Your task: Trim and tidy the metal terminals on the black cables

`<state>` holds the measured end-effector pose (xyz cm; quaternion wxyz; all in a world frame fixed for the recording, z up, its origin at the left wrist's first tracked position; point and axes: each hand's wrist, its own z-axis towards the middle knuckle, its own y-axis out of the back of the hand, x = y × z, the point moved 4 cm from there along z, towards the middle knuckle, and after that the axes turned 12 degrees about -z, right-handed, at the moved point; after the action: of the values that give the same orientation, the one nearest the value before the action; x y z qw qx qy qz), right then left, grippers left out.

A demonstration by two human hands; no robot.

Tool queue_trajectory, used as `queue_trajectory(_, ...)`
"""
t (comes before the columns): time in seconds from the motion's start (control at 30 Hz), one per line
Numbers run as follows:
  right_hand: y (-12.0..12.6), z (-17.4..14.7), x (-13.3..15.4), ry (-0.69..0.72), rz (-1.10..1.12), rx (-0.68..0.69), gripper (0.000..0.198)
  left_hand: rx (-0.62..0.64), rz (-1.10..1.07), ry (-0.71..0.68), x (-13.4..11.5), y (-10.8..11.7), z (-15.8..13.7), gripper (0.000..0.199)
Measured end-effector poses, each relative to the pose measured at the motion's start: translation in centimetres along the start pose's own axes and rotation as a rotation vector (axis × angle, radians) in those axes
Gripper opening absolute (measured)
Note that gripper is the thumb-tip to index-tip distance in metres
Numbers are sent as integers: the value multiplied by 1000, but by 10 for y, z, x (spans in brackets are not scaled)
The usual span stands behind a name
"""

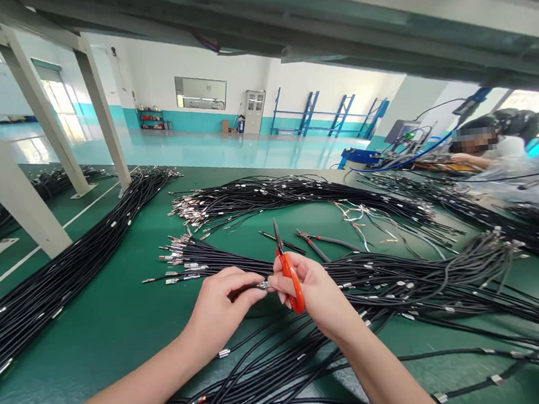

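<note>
My left hand (224, 300) pinches a black cable near its end, where a small metal connector (262, 285) shows between my two hands. In my right hand (312, 286) are red-handled scissors (291, 282), their blades pointing up and away from me. The right thumb and fingertips also meet at the connector's tip. Just behind my hands lies a bundle of black cables (217, 254) with metal ends to the left. Another heap of black cables (273, 352) spreads below my wrists.
Red-handled pliers (322, 240) and a thin dark pen-like tool (282, 242) lie behind the hands. More cable bundles (269, 196) cover the green table (107, 342). Stripped wires (360, 219) lie at the right. White frame posts (101, 110) stand left. A person (476, 140) sits at far right.
</note>
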<state>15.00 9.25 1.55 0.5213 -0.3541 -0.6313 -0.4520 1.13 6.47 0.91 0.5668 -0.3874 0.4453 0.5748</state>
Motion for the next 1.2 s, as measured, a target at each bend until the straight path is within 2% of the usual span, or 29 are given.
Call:
queue_trajectory(0.1,-2,-4,2,18,-7,21,19,20,205,-170,-6,-4,-3,11)
queue_trajectory(0.3,-1,-9,6,71,-74,16,20,129,468,-456,-10,-10,-12,22)
queue_trajectory(0.43,0,-9,7,90,-115,1,18,184,543,-491,-11,-11,-12,23)
queue_trajectory(0.53,1,-9,6,83,-104,-8,16,220,550,-434,-11,-11,-11,23)
queue_trajectory(0.7,4,-6,6,100,-39,-36,19,231,425,-314,-12,-9,-8,25)
queue_trajectory(0.87,12,0,1,136,-13,-104,22,17,210,-35,-15,5,3,14)
queue_trajectory(0.93,11,2,-4,147,-105,-89,18,-34,144,64,-16,14,5,10)
queue_trajectory(1.0,6,3,-9,183,-264,-50,12,-33,83,152,-14,24,3,7)
queue_trajectory(1.13,-11,0,-18,299,-612,16,4,-81,-48,309,-5,47,-22,24)
queue_trajectory(1.2,-19,-3,-20,318,-685,52,6,-132,-93,404,2,57,-40,29)
